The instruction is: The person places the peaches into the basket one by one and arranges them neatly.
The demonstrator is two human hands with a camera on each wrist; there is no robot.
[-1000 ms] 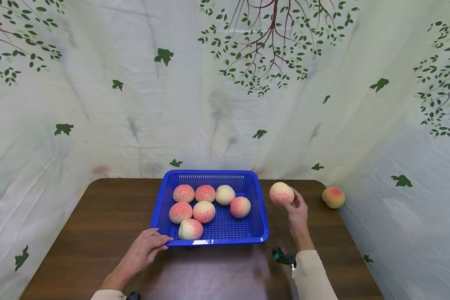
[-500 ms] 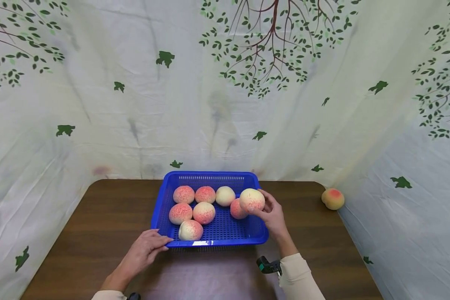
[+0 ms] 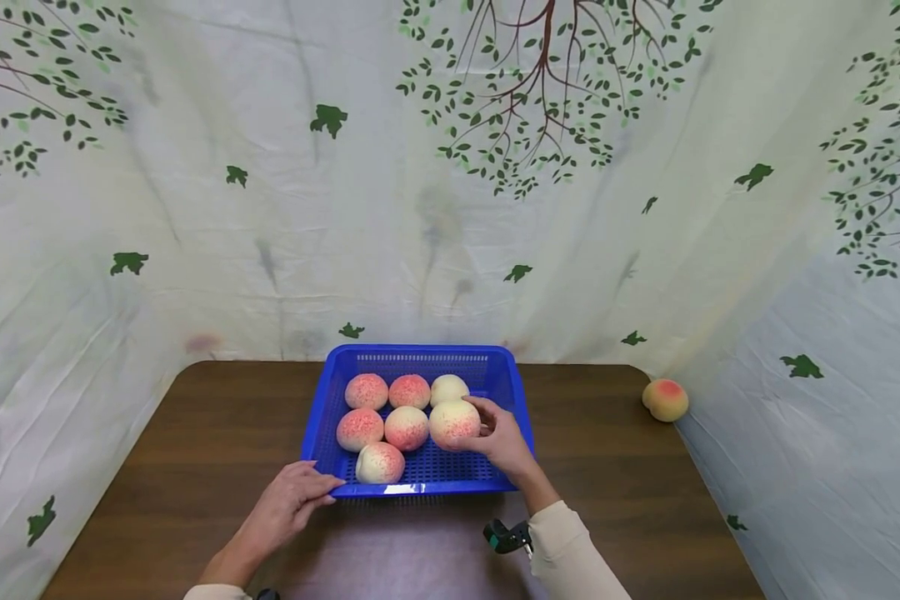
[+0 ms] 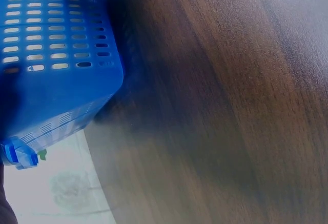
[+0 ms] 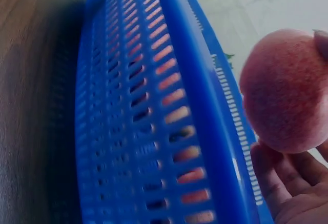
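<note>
My right hand [image 3: 508,443] holds a pale peach with pink speckles [image 3: 452,423] between thumb and fingers, over the right half of the blue plastic basket [image 3: 450,488]. In the right wrist view this peach [image 5: 284,93] is raised above the basket's rim, fingers [image 5: 292,175] beneath it. Several more peaches [image 3: 360,430] lie in the basket, mostly towards its left and back; the one at the right is hidden behind the held peach and hand. At the basket's front left corner my left hand [image 3: 288,504] grips the rim, fingers over the top, thumb lower.
One yellow-orange peach with a red patch [image 3: 666,400] sits at the table's far right edge. The basket stands on a brown wooden table [image 3: 607,483], close to its back edge. A pale cloth with printed leaves [image 3: 450,250] hangs behind and at both sides.
My right hand has carried its peach leftwards from beside the basket, across the right rim, to over the basket's inside. The left hand has stayed on the front left corner.
</note>
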